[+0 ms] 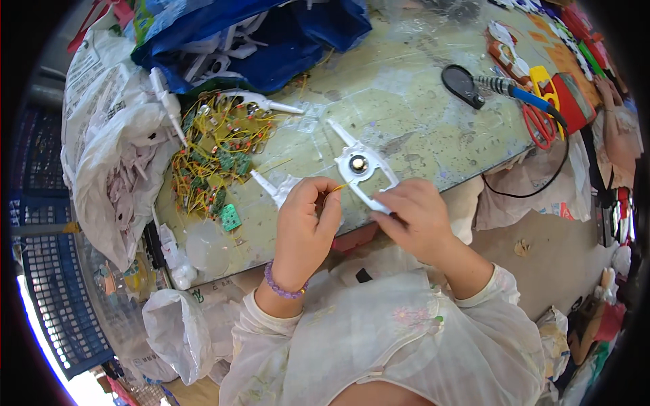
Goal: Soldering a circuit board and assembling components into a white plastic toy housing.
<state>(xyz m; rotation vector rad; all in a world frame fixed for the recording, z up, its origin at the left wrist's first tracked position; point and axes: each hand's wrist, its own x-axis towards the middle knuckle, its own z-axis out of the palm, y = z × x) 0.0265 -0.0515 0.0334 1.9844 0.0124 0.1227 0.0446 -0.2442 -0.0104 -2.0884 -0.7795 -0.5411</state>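
Note:
My right hand grips the near end of a white plastic frame with a round metal disc in its middle; the frame lies flat on the worktable. My left hand pinches a thin yellow wire that runs toward the frame. Another white plastic piece lies just left of my left hand. A purple bead bracelet is on my left wrist.
A heap of small green circuit boards with yellow wires lies on the left. A blue bag of white parts sits behind it, white plastic bags to the left. A soldering iron, red scissors and another person's arm are on the right.

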